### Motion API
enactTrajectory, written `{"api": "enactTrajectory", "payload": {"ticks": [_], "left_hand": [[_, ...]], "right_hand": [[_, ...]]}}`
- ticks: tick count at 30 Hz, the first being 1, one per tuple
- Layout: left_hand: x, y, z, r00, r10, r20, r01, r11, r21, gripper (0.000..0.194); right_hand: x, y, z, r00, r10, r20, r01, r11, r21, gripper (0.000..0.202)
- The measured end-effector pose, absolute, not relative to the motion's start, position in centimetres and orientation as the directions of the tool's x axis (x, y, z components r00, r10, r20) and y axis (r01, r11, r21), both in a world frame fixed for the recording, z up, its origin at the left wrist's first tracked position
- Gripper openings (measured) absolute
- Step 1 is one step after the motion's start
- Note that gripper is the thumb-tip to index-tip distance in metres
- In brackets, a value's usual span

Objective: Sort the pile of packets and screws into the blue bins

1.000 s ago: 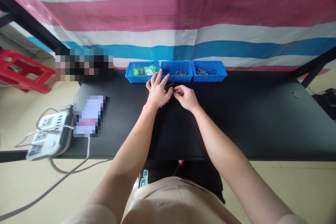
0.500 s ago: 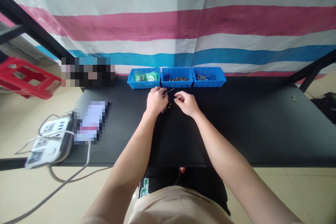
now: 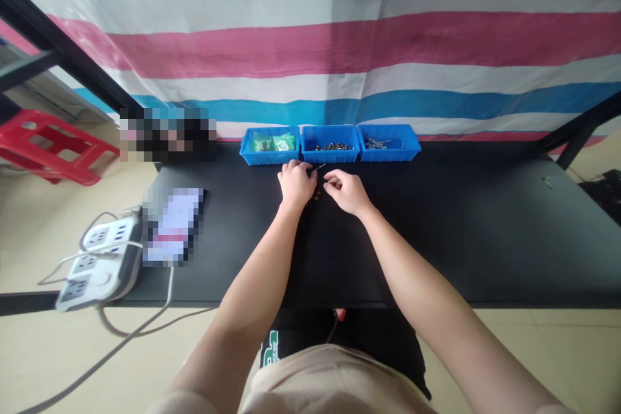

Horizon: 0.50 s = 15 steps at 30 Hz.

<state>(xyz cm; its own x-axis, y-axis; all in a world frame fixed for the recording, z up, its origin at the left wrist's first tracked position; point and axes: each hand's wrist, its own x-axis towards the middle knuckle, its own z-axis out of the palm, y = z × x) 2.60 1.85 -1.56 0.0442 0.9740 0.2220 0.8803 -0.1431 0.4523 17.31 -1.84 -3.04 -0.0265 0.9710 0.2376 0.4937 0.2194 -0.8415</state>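
My left hand (image 3: 297,184) is closed, thumb and fingers together, with a thin silver metal pin (image 3: 319,167) sticking out of the fingertips toward the upper right. Just to its right, my right hand (image 3: 347,191) has its fingers curled in a pinch; whatever they hold is too small to make out. A narrow gap lies between the two hands. Below and partly behind my left hand, small brownish metal parts (image 3: 317,195) rest on the black table (image 3: 466,226).
Behind the hands stand three blue bins: the left bin (image 3: 269,158) holds green-and-clear packets, the middle bin (image 3: 330,156) small metal parts, the right bin (image 3: 391,155) thin metal pins. A blurred phone (image 3: 172,226) and a power strip (image 3: 101,259) lie left. A small piece (image 3: 547,182) lies far right.
The view has shifted slightly. My left hand is a little closer to my right hand and covers more of the small parts; the metal pin still sticks out of its fingertips.
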Motion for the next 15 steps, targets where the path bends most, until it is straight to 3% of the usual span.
{"api": "enactTrajectory", "payload": {"ticks": [9,15], "left_hand": [[2.6,2.2,-2.4,0.063,0.972,0.226,0.878,-0.161,0.451,0.016],[2.4,1.5,-1.0,0.057,0.975,0.216,0.837,-0.164,0.521,0.015]], "right_hand": [[17.4,-1.9,-3.2,-0.033,0.971,0.239,0.497,0.223,-0.838,0.015],[17.4,-1.9,-3.1,0.012,0.963,0.269,0.454,0.234,-0.86,0.014]]}}
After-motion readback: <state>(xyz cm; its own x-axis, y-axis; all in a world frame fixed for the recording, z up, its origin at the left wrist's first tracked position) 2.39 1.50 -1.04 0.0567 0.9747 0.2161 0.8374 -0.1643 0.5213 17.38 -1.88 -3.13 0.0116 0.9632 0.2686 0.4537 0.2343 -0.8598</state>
